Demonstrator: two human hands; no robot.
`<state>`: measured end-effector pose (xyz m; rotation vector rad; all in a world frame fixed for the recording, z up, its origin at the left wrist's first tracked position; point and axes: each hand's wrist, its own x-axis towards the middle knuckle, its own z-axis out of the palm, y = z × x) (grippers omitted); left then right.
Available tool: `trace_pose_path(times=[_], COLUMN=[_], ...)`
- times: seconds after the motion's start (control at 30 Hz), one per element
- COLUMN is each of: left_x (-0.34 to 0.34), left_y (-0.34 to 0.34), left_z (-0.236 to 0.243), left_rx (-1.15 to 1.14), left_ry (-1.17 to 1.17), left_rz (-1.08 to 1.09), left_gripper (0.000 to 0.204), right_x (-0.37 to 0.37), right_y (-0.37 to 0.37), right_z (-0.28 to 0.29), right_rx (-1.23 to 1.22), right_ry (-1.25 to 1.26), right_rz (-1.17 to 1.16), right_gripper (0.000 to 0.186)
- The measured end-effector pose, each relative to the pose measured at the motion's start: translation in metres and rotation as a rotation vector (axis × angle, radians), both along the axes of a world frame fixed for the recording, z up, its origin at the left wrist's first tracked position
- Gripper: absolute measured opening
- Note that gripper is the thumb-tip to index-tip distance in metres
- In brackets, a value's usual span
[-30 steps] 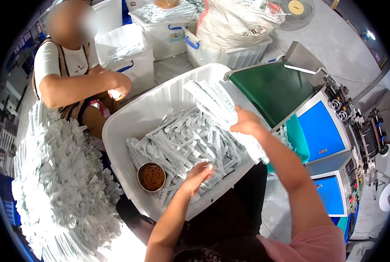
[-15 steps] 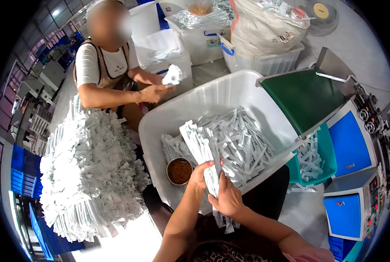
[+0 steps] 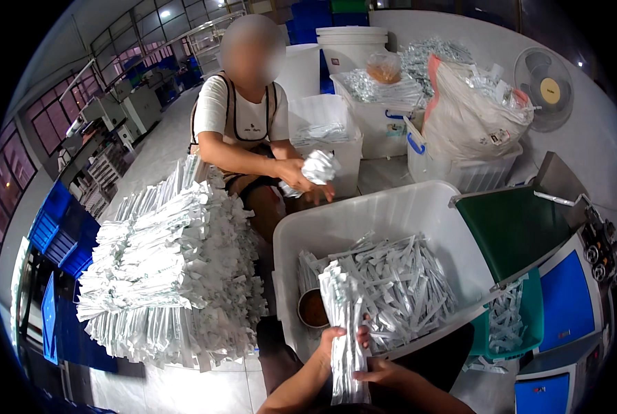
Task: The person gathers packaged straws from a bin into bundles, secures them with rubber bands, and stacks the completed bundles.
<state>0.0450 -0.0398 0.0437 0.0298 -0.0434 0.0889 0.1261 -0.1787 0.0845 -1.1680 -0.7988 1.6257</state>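
Both my hands grip one bundle of long, thin white-and-silver packets [image 3: 343, 297], which stands nearly upright over the near edge of the large white tub [image 3: 291, 241]. My left hand [image 3: 332, 343] wraps the bundle's left side. Lower down, my right hand [image 3: 381, 371] closes on it from the right, with some fingers hidden behind it. Loose packets of the same kind [image 3: 408, 283] lie jumbled in the tub. Just left of the bundle, a round bowl [image 3: 312, 309] with brownish contents, too dim to make out, sits inside the tub.
Tall stacks of bundled packets [image 3: 163, 276] stand at left. Beyond the tub, a co-worker [image 3: 243, 117] holds a white bundle [image 3: 319, 167]. A green conveyor belt [image 3: 512, 224] slopes over the tub's right side, with a teal bin [image 3: 533, 314] below. Filled bins and a sack [image 3: 467, 110] stand behind.
My view has shifted, so the scene sits further right. The bundle is now more upright and closer to me, still in both hands. The co-worker's bundle has moved and one of their hands has come away.
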Motion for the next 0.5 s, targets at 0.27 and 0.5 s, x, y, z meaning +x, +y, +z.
trace_pose_path(times=[0.27, 0.5], left_x=[0.021, -0.014], left_y=[0.005, -0.007], left_z=[0.039, -0.050], left_rx=[0.191, 0.014], left_ry=[-0.087, 0.073], left_rz=[-0.214, -0.263], left_gripper=[0.061, 0.081], right_x=[0.098, 0.073], right_y=[0.139, 0.118], right_z=[0.114, 0.067], right_rx=[0.700, 0.402], right_ry=[-0.939, -0.675], right_rz=[-0.220, 0.448], right_gripper=[0.053, 0.026])
